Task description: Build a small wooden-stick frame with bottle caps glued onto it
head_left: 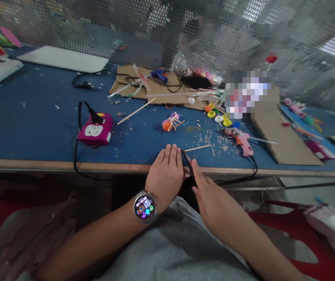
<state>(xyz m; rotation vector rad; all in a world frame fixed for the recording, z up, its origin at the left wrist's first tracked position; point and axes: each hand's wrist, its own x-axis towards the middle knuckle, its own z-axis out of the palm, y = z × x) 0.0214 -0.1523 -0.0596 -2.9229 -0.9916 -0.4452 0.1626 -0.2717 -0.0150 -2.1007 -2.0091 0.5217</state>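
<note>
By left hand (pixel 165 175), stick (pixel 198 148) partly hidden

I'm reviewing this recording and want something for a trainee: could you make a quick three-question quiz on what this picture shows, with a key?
1. True or false: in the picture, the pink glue gun lies to the right of the magenta socket box.
2. What does the right hand hold? A) a yellow cup B) a slim dark tool C) the blue glue gun
3. Fill in: the lit watch is worn on the person's ____ wrist.

Key: 1. true; 2. B; 3. left
</note>
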